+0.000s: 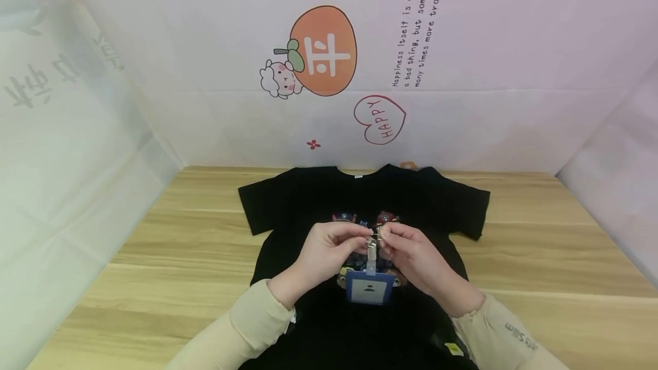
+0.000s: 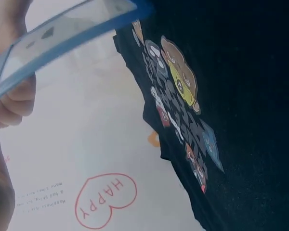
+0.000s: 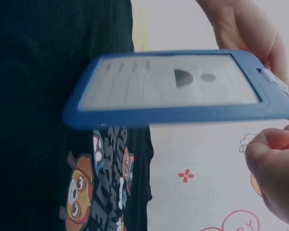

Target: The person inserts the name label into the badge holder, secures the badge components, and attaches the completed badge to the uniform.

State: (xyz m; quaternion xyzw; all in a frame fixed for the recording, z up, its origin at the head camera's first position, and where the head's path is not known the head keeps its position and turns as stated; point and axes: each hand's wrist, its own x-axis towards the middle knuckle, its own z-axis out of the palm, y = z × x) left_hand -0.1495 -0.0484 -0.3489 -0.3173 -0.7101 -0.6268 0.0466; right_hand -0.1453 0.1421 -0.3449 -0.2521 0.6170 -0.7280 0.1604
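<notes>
A blue-framed badge holder (image 1: pixel 369 300) with a white card inside hangs between my hands, above the black T-shirt. Its metal clip (image 1: pixel 372 251) and pale strap (image 1: pixel 371 268) rise from the top edge. My left hand (image 1: pixel 326 247) pinches at the top of the clip with thumb and forefinger. Close beside it, my right hand (image 1: pixel 413 256) pinches a small thin metal piece, too fine to identify. In the right wrist view the badge holder (image 3: pixel 135 115) is seen tilted, with printed lines and a dark head-and-shoulders figure on the card.
Under both hands the black T-shirt (image 1: pixel 308 198) lies spread on a wood-grain table (image 1: pixel 195 233), with a cartoon print (image 3: pixel 79 192) on its chest. White printed cloth (image 1: pixel 231 124) stands behind the table and along both sides. A small yellow label (image 1: pixel 454 349) lies near the right sleeve.
</notes>
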